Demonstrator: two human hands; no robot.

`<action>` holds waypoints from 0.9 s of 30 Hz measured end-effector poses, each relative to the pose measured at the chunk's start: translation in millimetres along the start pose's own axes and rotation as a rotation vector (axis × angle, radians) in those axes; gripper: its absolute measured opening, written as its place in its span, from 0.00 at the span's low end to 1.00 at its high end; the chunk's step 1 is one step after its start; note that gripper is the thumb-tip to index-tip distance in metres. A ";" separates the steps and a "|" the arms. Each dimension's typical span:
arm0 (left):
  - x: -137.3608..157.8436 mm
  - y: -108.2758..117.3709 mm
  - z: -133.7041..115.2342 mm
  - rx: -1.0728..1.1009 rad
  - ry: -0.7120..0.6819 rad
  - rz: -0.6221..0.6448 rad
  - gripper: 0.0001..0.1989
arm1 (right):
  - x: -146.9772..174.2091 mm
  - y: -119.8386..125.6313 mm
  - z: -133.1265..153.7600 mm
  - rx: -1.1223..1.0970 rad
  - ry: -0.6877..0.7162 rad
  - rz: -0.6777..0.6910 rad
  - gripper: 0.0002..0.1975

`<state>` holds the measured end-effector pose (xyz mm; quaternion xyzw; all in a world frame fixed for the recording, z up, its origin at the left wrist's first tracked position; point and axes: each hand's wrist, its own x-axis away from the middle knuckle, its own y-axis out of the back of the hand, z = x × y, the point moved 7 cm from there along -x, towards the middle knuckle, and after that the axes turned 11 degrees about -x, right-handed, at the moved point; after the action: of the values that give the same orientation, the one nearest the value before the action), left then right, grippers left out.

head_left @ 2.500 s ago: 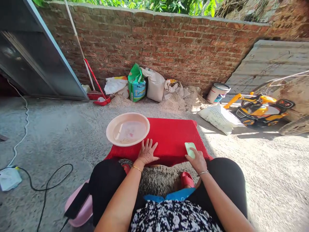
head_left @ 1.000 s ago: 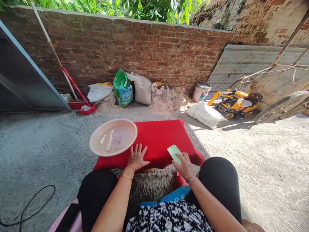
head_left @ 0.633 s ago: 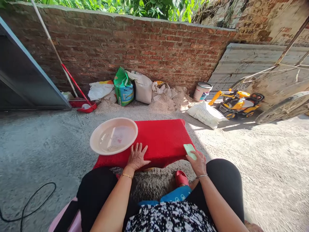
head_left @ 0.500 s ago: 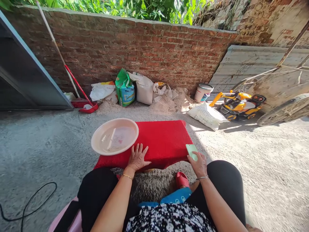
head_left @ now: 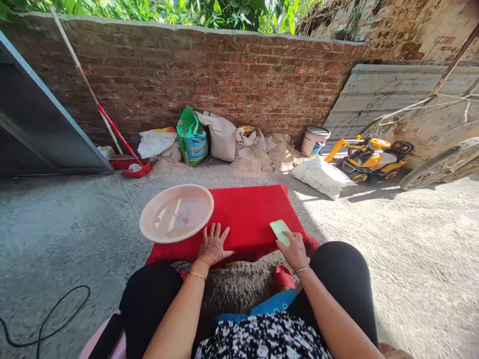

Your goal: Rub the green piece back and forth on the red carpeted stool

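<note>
My left hand lies flat with fingers spread on the near edge of the red cloth-covered table, close to the basin. A light green smartphone is in my right hand, thumb across its near end, over the table's near right part. The pale pink basin stands on the table's left end. It holds clear water, with a small reddish patch showing in it.
Against the brick wall stand a green bag, a whitish sack and a paint bucket. A yellow toy excavator is at the right. A red dustpan lies left; a black cable crosses the ground.
My right hand has moved left with the smartphone, from the table's right edge to farther over the cloth. My left hand stays on the near edge.
</note>
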<state>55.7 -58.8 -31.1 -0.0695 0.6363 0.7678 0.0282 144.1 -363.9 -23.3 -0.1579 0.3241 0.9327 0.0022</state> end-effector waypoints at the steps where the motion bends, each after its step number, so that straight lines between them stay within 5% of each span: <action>1: -0.2 -0.2 -0.1 0.007 0.000 0.004 0.45 | -3.1 12.0 -11.4 0.009 -0.052 -0.047 0.20; 6: -0.3 0.9 0.0 0.014 -0.004 0.023 0.46 | -11.0 43.4 -31.2 0.009 -0.140 -0.176 0.23; 13: 0.5 2.7 0.9 -0.011 0.005 0.031 0.46 | 7.1 -24.6 42.9 -0.137 0.195 0.084 0.18; 17: 0.3 1.7 0.1 -0.017 0.006 0.034 0.46 | 10.4 -45.2 53.7 -0.143 0.227 0.152 0.18; 27: 0.8 1.3 -0.3 0.003 -0.011 0.020 0.47 | -19.0 29.8 -32.6 -0.024 -0.143 -0.130 0.24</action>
<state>54.8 -59.3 -30.0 -0.0588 0.6378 0.7676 0.0241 168.6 -405.3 -23.8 -0.1118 0.3008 0.9434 0.0837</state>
